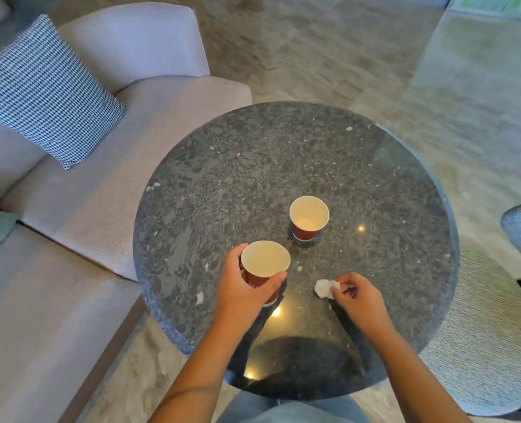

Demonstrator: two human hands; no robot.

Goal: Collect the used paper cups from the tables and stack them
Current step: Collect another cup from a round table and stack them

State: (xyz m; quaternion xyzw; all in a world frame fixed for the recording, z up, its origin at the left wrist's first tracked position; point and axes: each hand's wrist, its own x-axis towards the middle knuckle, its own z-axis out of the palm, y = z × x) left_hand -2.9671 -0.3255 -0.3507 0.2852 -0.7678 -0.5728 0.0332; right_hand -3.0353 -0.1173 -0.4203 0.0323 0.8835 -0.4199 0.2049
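Desk (pixel 253 166): round, dark speckled stone, polished.
Near cup (pixel 265 259): red outside, pale inside, upright, at the desk's near left-centre; whether its base touches the desk cannot be told.
Left hand (pixel 244 291): fingers and thumb curled round the near cup's wall.
Far cup (pixel 309 215): same kind, upright on the desk's middle, apart from both hands.
Right hand (pixel 358 297): fingertips pinch a crumpled white tissue (pixel 325 288) on the desk.
Sofa (pixel 70 209): beige, left, with a checked cushion (pixel 39 93).

Round dark worktop (pixel 253 166): red cup (pixel 309 219) upright near centre, second cup (pixel 265 261) near left, perhaps lifted, crumpled tissue (pixel 322 289) near right.
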